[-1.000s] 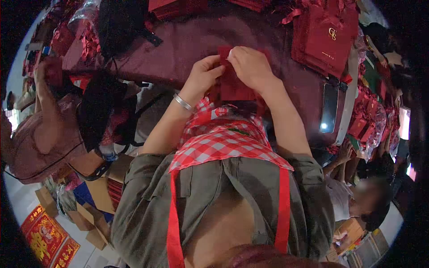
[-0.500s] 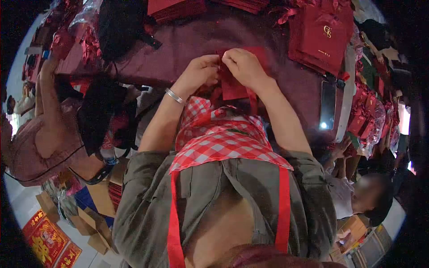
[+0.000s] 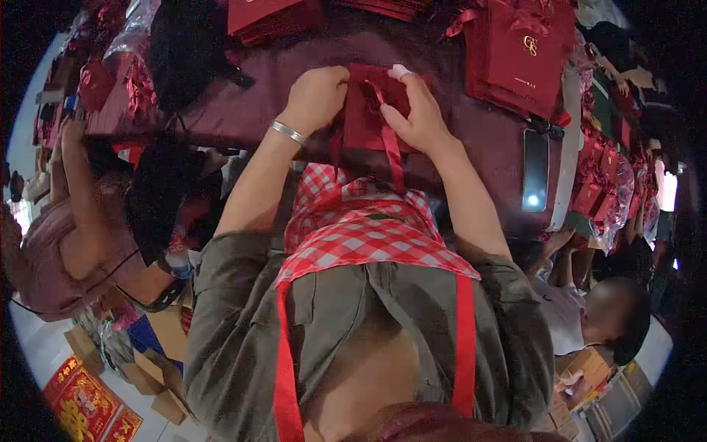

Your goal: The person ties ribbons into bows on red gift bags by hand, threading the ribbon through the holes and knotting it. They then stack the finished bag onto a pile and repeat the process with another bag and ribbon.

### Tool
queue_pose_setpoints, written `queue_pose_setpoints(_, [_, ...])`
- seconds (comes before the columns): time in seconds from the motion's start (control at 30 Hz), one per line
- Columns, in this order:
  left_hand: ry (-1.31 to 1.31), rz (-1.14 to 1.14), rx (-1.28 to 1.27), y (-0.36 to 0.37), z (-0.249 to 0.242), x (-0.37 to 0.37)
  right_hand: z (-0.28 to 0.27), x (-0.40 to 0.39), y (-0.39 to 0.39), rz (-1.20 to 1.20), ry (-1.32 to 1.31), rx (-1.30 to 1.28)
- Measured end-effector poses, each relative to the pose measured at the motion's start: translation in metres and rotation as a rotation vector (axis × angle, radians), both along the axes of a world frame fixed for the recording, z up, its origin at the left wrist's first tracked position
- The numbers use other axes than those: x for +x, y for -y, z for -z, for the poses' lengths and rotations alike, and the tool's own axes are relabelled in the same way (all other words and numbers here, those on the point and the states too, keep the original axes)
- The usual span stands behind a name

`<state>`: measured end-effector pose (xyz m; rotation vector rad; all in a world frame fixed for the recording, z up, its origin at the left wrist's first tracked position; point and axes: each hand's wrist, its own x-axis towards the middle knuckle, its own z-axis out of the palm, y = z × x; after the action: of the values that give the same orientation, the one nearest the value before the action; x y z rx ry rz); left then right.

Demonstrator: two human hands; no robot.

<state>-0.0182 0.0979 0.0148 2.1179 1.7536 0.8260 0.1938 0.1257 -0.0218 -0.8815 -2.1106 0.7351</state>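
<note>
A dark red paper gift bag [image 3: 362,127] lies on the red-covered table in front of me. A red ribbon [image 3: 388,140] crosses its front and hangs past the near edge. My left hand [image 3: 317,97] is curled closed at the bag's upper left edge, its fingertips partly hidden. My right hand [image 3: 417,110] rests on the bag's right side. Its thumb and index finger are spread apart, the thumb close beside the ribbon. A white covering shows on one of its fingertips.
Stacked red bags with gold lettering [image 3: 519,55] lie at the right, more red stacks [image 3: 272,18] at the far edge. A phone [image 3: 535,169] lies on the table's right side [image 3: 486,155]. People sit at left and right; cardboard boxes [image 3: 158,368] stand on the floor.
My hands have moved apart from their earlier place close together over the bag. The bag's front and ribbon now show between them. My right thumb and index finger have spread.
</note>
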Motion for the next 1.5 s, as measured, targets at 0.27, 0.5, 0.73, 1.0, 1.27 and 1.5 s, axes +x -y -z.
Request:
queue_pose_setpoints(0.27, [-0.347,0.023,0.025,-0.010,-0.006,-0.024,0.004,-0.007,0.001,0.047,0.111,0.071])
queue_pose_setpoints(0.5, [-0.401,-0.217,0.011,0.005,-0.020,-0.059,0.000,-0.010,0.005,0.080,0.084,0.008])
queue_pose_setpoints(0.73, [0.042,0.032,-0.240,0.082,-0.011,0.024,0.000,-0.010,0.003,0.080,0.133,0.029])
queue_pose_setpoints(1.0, [0.124,0.130,-0.014,0.096,0.010,0.058,0.001,-0.011,0.004,0.096,0.154,0.141])
queue_pose_setpoints(1.27, [0.374,0.192,-0.432,0.147,-0.005,0.023,0.000,-0.011,0.003,0.081,0.184,0.091])
queue_pose_setpoints(1.5, [0.464,0.176,-0.461,0.166,-0.012,0.007,-0.015,-0.014,0.010,0.099,0.184,0.218])
